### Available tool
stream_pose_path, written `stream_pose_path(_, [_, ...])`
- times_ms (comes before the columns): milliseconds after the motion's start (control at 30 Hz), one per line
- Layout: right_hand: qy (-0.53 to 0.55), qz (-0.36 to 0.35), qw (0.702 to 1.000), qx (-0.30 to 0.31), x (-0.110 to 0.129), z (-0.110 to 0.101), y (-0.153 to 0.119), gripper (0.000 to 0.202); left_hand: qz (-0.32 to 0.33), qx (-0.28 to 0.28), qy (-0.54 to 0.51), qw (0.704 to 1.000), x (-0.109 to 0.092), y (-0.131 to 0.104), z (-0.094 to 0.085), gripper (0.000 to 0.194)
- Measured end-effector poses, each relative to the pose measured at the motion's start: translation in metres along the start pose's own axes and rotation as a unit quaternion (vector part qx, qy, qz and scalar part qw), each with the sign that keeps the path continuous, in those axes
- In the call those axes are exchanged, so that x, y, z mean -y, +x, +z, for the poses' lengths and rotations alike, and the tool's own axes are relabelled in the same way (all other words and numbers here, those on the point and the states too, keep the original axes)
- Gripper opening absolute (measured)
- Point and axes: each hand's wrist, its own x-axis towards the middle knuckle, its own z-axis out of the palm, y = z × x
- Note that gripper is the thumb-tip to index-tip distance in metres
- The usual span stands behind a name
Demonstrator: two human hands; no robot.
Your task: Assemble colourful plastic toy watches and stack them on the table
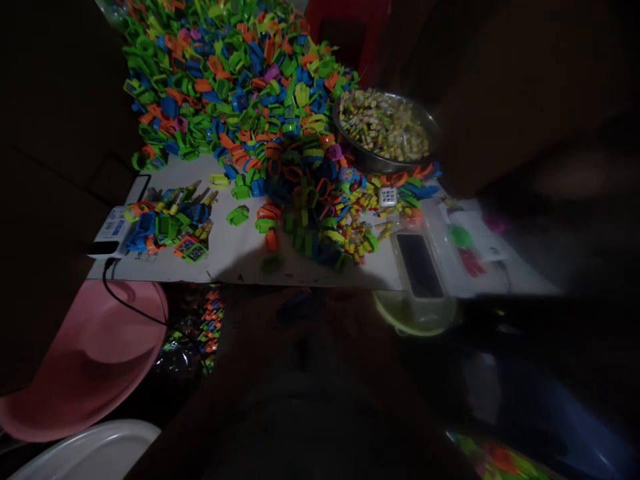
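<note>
In deep shadow below the table's front edge, my left hand is closed around a dark blue piece. My right hand is close beside it with bent fingers; what it grips is too dark to make out. Just beyond both hands, the white table bears loose coloured plastic pieces, among them an orange one and a green one. Small yellow and red pieces lie in a cluster to the right of these.
A large heap of coloured pieces covers the back. A metal bowl holds small pieces. A phone overhangs the front edge at right; a white box with a black cable is at left. Pink basin lower left.
</note>
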Motion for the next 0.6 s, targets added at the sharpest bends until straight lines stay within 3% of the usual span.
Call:
stream_pose_path(200, [-0.017,-0.023,0.999,0.037,-0.001,0.002,0.001,0.016,-0.014,0.008,-0.001,1.0,-0.004,0.0,-0.003,0.038])
stream_pose_path(400, [-0.058,-0.049,0.995,0.072,-0.004,-0.001,-0.003,0.029,-0.04,0.009,-0.026,0.999,0.008,-0.003,0.003,0.041])
stream_pose_path(600, [-0.105,-0.054,0.991,0.069,-0.014,0.011,-0.007,0.028,-0.1,0.135,-0.029,0.985,0.02,0.004,0.003,0.037])
